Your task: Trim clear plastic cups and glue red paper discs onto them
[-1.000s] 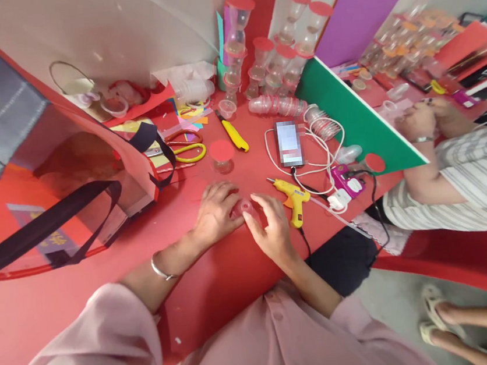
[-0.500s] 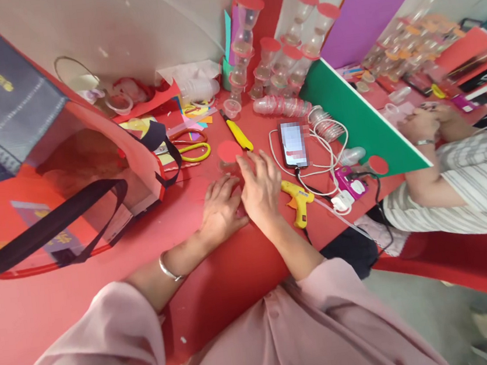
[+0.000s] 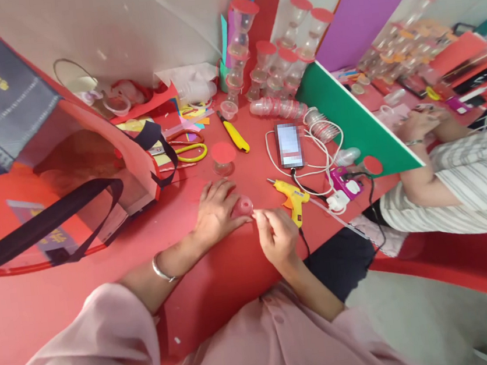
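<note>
Between the thumb and fingers of my left hand (image 3: 215, 214) is a small clear plastic cup (image 3: 242, 206), resting low over the red table with a round hole or ring showing in its middle. Against the cup's right edge, my right hand (image 3: 278, 237) is closed in a pinch. A small pale bit shows at its fingertips, too small to name. Just beyond the left hand stands another clear cup with a red disc on top (image 3: 223, 151). A yellow glue gun (image 3: 291, 196) lies right of my right hand.
A yellow utility knife (image 3: 235, 135), scissors (image 3: 191, 152) and a charging phone (image 3: 289, 145) lie farther back. Stacked cup towers (image 3: 237, 48) stand by a green divider (image 3: 359, 119). A red bag (image 3: 135, 154) is at left; a co-worker's arm (image 3: 428, 179) at right.
My right hand has moved down and right and closed into a pinch at the cup's edge. The cup, hidden before, now shows beside my left hand, which stays nearly in place.
</note>
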Demonstrator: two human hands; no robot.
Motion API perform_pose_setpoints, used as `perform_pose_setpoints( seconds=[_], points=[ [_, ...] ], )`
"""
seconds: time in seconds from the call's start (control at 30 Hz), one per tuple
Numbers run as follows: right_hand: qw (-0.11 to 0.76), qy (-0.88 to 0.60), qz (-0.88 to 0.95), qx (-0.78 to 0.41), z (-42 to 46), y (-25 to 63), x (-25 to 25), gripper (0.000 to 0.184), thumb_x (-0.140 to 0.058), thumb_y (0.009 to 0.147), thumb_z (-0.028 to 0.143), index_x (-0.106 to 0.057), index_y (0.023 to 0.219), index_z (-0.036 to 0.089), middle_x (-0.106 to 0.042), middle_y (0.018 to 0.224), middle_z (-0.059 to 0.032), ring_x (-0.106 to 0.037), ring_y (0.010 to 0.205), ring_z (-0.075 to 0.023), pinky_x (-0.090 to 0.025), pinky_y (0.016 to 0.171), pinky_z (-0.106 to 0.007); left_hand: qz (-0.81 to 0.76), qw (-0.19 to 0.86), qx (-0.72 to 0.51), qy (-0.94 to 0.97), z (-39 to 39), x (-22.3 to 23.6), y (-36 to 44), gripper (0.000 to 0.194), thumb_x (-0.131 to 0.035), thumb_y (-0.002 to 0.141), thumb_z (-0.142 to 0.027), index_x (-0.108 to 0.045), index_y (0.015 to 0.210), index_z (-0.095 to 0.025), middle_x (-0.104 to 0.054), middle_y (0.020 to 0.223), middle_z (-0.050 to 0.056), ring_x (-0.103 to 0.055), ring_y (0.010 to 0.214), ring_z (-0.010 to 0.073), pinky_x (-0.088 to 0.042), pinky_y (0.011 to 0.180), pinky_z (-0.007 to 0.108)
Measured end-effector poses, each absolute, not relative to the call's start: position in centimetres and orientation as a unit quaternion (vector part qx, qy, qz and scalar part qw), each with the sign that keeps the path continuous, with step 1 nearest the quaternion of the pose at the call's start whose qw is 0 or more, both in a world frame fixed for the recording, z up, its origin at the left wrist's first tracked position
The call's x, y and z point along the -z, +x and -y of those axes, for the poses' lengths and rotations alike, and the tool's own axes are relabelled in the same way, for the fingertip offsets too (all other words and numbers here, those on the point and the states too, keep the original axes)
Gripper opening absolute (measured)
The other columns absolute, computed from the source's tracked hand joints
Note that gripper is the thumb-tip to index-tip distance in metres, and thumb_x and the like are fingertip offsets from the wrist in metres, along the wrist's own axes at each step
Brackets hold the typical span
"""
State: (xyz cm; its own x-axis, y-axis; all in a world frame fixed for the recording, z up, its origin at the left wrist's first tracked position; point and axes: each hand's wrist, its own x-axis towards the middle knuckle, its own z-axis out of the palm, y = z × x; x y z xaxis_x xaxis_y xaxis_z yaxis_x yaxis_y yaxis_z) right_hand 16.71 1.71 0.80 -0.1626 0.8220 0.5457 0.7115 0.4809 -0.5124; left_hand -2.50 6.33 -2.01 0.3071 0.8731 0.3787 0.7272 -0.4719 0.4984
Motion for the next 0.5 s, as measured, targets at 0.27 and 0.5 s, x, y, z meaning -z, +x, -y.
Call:
perform_pose_setpoints(
  seconds=[0.27,0.5],
  points=[
    [0.416,-0.525,0.735,-0.105,-2.1,16.2,0.9,0.047,-0.058,0.101,0.024,-0.051,0.147,0.019,-0.066,0.135,-0.0164,-0.062,0.124,-0.0297,-0.055,0.105,-0.052,-0.484,0.136,-0.343,0.793,-6.0,1.4,-2.4,0.055,-0.072,0.080,-0.034,-0.065,0.132,-0.019,-0.069,0.133,0.015,-0.060,0.130,0.0360,-0.030,0.122,0.059],
    [0.410,-0.504,0.753,-0.107,-2.1,16.2,0.9,0.051,-0.054,0.099,0.017,-0.049,0.150,0.021,-0.065,0.138,-0.0146,-0.060,0.127,-0.0297,-0.053,0.108,-0.053,-0.470,0.157,-0.409,0.766,-6.3,1.0,-2.9,0.032,-0.057,0.092,-0.022,-0.068,0.121,-0.019,-0.075,0.118,0.011,-0.066,0.116,0.0281,-0.043,0.114,0.052]
  ],
)
